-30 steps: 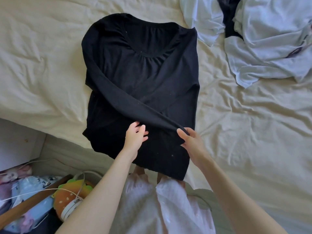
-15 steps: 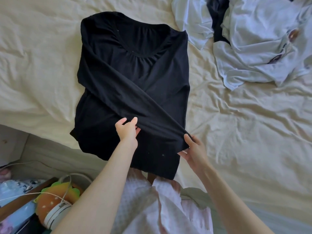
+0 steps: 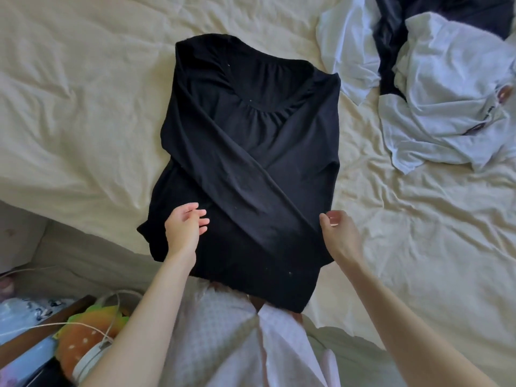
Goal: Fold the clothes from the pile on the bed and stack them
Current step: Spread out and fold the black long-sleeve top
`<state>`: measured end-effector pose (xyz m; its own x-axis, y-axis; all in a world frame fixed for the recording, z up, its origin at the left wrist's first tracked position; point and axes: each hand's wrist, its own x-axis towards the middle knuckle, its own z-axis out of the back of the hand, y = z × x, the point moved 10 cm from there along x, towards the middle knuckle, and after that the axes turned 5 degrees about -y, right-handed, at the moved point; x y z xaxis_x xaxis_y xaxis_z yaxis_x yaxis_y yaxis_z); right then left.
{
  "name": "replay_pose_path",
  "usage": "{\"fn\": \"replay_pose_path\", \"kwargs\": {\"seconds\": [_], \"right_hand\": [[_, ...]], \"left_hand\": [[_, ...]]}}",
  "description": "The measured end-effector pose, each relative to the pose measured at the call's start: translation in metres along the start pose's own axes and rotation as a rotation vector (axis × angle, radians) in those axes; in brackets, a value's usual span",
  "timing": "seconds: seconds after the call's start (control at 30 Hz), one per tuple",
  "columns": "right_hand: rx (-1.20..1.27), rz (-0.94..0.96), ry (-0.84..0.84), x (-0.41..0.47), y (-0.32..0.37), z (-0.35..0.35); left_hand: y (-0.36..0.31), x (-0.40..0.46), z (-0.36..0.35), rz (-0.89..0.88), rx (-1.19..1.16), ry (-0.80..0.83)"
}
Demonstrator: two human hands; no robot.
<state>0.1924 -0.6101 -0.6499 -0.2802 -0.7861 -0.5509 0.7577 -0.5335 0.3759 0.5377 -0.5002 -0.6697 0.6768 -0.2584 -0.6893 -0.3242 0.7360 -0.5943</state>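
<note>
A black long-sleeved top [image 3: 251,152] lies flat on the cream bed sheet [image 3: 83,107], neckline away from me, both sleeves folded diagonally across its body. My left hand [image 3: 184,230] hovers over the lower left part of the top, fingers loosely curled and holding nothing. At the top's right edge, beside the end of the crossed sleeve, is my right hand [image 3: 337,233]; its thumb touches the fabric edge and its curled fingers hold no cloth. The pile of unfolded clothes [image 3: 446,101], white pieces with a dark garment [image 3: 391,51] among them, sits at the far right.
The bed's edge runs along the lower left. Beyond it on the floor are an orange and green plush toy [image 3: 83,344], a white cable [image 3: 55,325] and a wooden edge [image 3: 42,331]. The top's hem hangs over the bed edge against my pale clothing [image 3: 237,344].
The right hand has let go of the sleeve cuff, which now lies flat across the top. The left hand lifted off the fabric. My view shifted slightly.
</note>
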Motion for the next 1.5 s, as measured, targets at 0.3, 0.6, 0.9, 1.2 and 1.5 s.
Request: {"fn": "replay_pose_path", "kwargs": {"seconds": [0.3, 0.6, 0.9, 1.2, 1.5], "right_hand": [[-0.005, 0.367, 0.179, 0.034, 0.243, -0.083], [-0.288, 0.524, 0.035, 0.073, 0.395, -0.156], [0.191, 0.079, 0.258, 0.093, 0.352, -0.157], [0.439, -0.179, 0.415, 0.122, 0.338, -0.156], [0.422, -0.154, 0.459, 0.144, 0.367, -0.157]], "left_hand": [[-0.080, 0.095, 0.036, -0.106, 0.075, -0.014], [-0.098, 0.125, -0.018, -0.015, 0.124, 0.197], [-0.112, 0.131, 0.008, 0.058, -0.187, 0.211], [-0.132, 0.116, -0.037, -0.220, 0.205, 0.479], [-0.155, 0.123, -0.037, -0.695, 0.647, 0.120]]}}
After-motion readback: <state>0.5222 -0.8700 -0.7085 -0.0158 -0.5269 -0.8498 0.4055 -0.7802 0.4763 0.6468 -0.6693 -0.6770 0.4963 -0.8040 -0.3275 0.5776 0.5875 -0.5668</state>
